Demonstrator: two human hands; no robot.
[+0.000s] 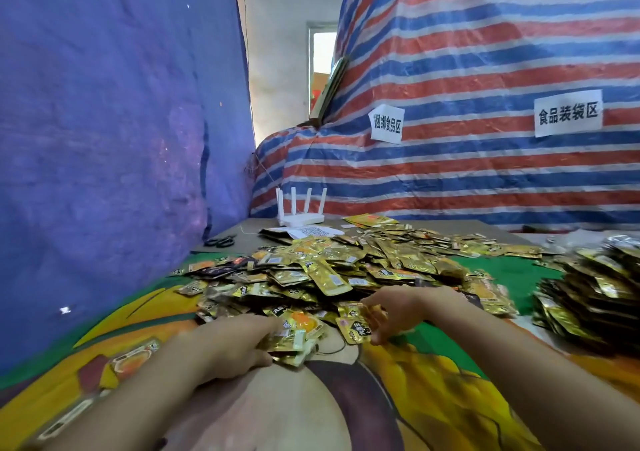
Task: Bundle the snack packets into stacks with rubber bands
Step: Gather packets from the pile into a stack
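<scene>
Fingers (pixel 258 326) of the left hand (pixel 232 345) curl around a small stack of packets (pixel 294 341) at the near edge of the table (pixel 433 374). The right hand (pixel 398 312) pinches one more packet (pixel 356 329) just beside it. Edges should be squared before banding. Beyond lies the loose heap (pixel 329 270), with stacked packets (pixel 588 298) to its right.

Head view: one wide-angle camera, worn on the head, facing forward and down.
Near range: close above the left hand (pixel 235 346) gripping a packet stack (pixel 294 341) and the right hand (pixel 394 308) pinching a packet (pixel 358 329) just beside it.
Beyond the grip: packet heap (pixel 346 267), then striped tarp (pixel 485 173).
Left of the grip: blue tarp (pixel 104 138).
</scene>
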